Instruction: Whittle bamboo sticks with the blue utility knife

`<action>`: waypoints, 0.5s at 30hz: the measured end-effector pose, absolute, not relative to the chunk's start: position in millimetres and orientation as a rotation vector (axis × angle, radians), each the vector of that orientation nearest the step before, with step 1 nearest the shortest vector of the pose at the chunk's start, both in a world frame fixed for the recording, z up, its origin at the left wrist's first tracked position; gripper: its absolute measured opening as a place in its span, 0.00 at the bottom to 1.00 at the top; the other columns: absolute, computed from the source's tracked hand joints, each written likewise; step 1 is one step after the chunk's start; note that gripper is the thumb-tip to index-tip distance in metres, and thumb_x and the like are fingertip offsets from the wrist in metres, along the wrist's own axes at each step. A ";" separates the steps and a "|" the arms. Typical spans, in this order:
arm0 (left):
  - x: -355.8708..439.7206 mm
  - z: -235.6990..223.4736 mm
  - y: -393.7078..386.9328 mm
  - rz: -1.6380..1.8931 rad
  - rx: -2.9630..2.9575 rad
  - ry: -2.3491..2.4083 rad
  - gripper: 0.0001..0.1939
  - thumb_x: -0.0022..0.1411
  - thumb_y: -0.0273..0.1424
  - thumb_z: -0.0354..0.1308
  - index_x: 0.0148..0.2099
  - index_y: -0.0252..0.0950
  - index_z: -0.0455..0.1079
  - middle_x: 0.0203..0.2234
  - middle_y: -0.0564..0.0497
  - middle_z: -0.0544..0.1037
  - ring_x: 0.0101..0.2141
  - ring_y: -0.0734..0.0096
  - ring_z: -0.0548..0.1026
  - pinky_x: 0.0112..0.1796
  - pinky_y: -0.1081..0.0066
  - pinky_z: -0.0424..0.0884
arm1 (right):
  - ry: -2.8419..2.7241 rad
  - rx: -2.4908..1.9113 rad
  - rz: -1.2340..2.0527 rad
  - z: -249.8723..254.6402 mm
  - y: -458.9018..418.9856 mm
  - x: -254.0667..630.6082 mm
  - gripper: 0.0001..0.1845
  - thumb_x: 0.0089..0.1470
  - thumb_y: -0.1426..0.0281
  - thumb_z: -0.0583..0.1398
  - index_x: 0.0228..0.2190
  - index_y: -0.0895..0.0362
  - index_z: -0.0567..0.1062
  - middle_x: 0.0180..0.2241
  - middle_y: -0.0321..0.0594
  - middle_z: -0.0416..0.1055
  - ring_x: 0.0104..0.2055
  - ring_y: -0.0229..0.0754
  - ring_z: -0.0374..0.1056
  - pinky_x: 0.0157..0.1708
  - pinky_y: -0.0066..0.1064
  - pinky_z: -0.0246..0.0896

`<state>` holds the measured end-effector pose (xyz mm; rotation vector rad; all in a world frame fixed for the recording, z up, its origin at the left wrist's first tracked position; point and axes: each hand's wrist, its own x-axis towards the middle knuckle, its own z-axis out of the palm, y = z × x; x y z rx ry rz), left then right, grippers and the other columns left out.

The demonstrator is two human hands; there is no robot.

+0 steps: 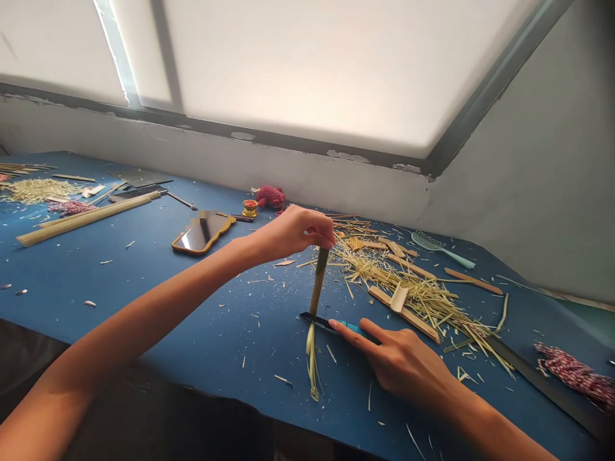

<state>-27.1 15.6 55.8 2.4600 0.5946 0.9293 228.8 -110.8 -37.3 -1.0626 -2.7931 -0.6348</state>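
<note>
The left hand (293, 234) is curled closed around the top of an upright bamboo strip (317, 282), whose frayed lower end reaches the blue worktable (144, 301). The right hand (403, 362), fingers partly extended, holds a blue-handled knife (353, 328) against the strip. Loose bamboo shavings (398, 285) lie just beyond; a phone (202, 234) and red-and-white twine (576, 374) sit well apart.

Probably rough, matt bamboo stick (318, 282)

A blue-topped table (96, 256) strewn with bamboo shavings (398, 288) and a phone (202, 234).
</note>
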 end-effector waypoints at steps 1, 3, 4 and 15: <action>-27.5 55.1 16.1 0.936 2.466 0.606 0.07 0.58 0.28 0.55 0.34 0.35 0.74 0.33 0.49 0.79 0.35 0.74 0.75 0.39 0.71 0.70 | -2.801 -1.076 -0.640 -39.6 -112.1 229.3 0.40 0.50 0.84 0.47 0.63 0.47 0.52 0.33 0.36 0.67 0.16 0.28 0.50 0.19 0.26 0.45; -27.8 54.4 16.2 0.939 2.480 0.633 0.07 0.58 0.29 0.55 0.34 0.35 0.74 0.33 0.49 0.79 0.35 0.74 0.75 0.38 0.72 0.69 | -2.807 -1.091 -0.648 -40.5 -112.6 230.2 0.41 0.50 0.84 0.47 0.63 0.47 0.51 0.33 0.36 0.67 0.16 0.29 0.51 0.19 0.26 0.46; -27.5 54.6 15.8 0.938 2.490 0.644 0.07 0.58 0.29 0.55 0.34 0.35 0.74 0.33 0.49 0.79 0.35 0.74 0.75 0.38 0.72 0.69 | -2.801 -1.084 -0.652 -38.6 -111.5 230.7 0.41 0.50 0.84 0.47 0.63 0.47 0.51 0.32 0.36 0.67 0.16 0.29 0.51 0.19 0.26 0.46; -11.9 63.6 14.0 0.867 2.618 0.595 0.08 0.60 0.26 0.53 0.32 0.35 0.74 0.32 0.51 0.79 0.33 0.75 0.74 0.35 0.72 0.67 | -2.682 -1.019 -0.755 -6.7 -87.3 232.1 0.40 0.50 0.85 0.46 0.63 0.50 0.51 0.29 0.35 0.63 0.18 0.29 0.47 0.18 0.24 0.44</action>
